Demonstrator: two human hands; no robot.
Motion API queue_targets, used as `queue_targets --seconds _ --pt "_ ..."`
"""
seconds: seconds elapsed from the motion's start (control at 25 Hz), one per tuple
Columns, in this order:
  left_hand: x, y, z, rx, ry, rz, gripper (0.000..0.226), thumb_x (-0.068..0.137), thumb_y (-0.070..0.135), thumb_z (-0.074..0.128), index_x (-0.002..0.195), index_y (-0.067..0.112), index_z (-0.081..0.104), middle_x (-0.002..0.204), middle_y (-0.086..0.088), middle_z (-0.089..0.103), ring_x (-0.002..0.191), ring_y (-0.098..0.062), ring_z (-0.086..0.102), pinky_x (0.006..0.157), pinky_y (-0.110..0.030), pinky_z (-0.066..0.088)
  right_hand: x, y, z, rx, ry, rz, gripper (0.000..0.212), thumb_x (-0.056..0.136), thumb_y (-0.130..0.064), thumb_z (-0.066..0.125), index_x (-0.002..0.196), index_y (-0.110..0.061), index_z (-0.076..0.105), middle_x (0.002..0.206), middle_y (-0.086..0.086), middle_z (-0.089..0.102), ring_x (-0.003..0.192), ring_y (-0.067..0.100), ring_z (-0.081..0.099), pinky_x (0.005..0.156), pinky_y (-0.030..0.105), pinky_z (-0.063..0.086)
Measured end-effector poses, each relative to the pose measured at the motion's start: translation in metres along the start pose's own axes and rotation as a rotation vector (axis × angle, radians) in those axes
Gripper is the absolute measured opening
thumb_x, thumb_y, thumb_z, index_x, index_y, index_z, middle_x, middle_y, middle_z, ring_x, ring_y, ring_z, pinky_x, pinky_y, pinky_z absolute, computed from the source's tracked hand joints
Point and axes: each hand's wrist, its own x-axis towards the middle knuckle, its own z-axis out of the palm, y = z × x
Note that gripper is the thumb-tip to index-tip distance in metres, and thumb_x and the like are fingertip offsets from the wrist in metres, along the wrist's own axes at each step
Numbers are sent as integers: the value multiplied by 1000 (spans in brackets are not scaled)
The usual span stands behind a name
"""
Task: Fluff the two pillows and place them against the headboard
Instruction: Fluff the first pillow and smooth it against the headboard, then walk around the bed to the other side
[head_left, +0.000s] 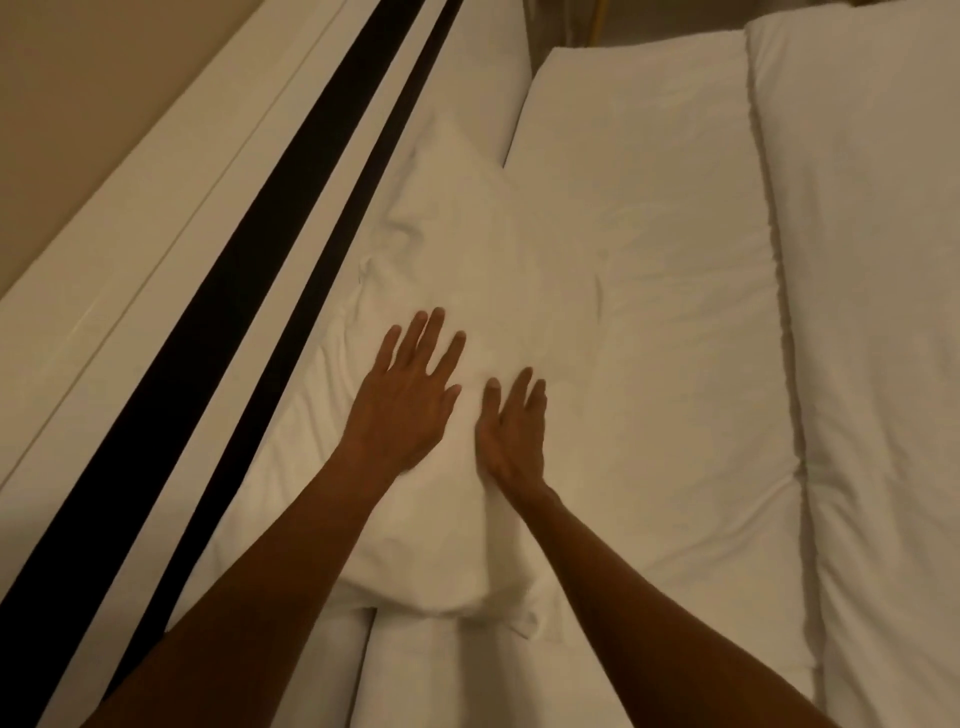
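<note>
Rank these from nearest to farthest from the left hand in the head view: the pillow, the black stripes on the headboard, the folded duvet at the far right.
1. Pillow: directly under the left hand, touching it.
2. Black stripes: off to its left, on the headboard.
3. Folded duvet: far right, beyond the right hand.

Pillow (457, 291) beside headboard (218, 291), on bed (675, 364)

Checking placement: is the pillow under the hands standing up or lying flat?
Flat: the pillow lies beside the headboard, both hands pressing on top.
</note>
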Motion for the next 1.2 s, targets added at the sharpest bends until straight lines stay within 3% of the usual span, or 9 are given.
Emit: queue_targets --seconds 0.28,0.52,0.64,0.76,0.92,1.04,1.2 --pt "-54 -30 18 -15 22 14 66 101 51 24 159 21 11 167 -10 2 154 -27 4 122 -49 16 -52 74 15 -166 -71 154 77 98 -62 13 156 -19 -13 165 11 -11 152 23 -8 123 40 -2" --pt "-67 -13 8 -13 -45 -40 72 98 52 25 157 11 19 164 -21 8 152 -36 10 121 -53 19 -69 67 -22 -310 -118 99 78 100 -60 18 157 -13 -8 165 14 -7 152 26 -8 124 41 -1" --pt "-80 5 -31 -95 -116 -84 76 95 56 18 152 8 33 160 -23 23 148 -39 23 119 -54 22 -94 38 -86 -495 -120 48 82 97 -65 18 157 -15 -8 165 13 -9 152 27 -12 123 44 -4" --pt "-107 44 -90 -295 -153 -189 81 93 62 14 152 9 35 159 -20 28 148 -39 24 119 -57 14 -140 11 -168 -719 -96 34 91 90 -76 17 157 -20 -11 165 14 -10 151 31 -14 122 51 -6" --pt "-156 127 -164 -469 -335 -269 87 87 70 6 159 22 6 167 -6 3 153 -31 1 117 -59 -9 -218 -8 -265 -880 -81 96 94 83 -83 14 157 -28 -8 165 14 -9 150 38 -13 119 57 -7" --pt "-166 173 -204 -507 -389 -261 90 79 75 -5 156 28 -12 167 -3 -10 153 -31 -6 119 -60 -6 -259 -2 -337 -876 1 167 95 82 -85 12 157 -30 -8 165 12 -9 150 38 -14 118 60 -7" --pt "-147 235 -271 -522 -304 -169 85 89 77 12 156 31 -13 166 -3 -13 153 -31 -9 120 -58 -7 -305 18 -454 -830 161 241 96 80 -87 10 156 -31 -8 166 12 -8 150 39 -13 117 63 -7"
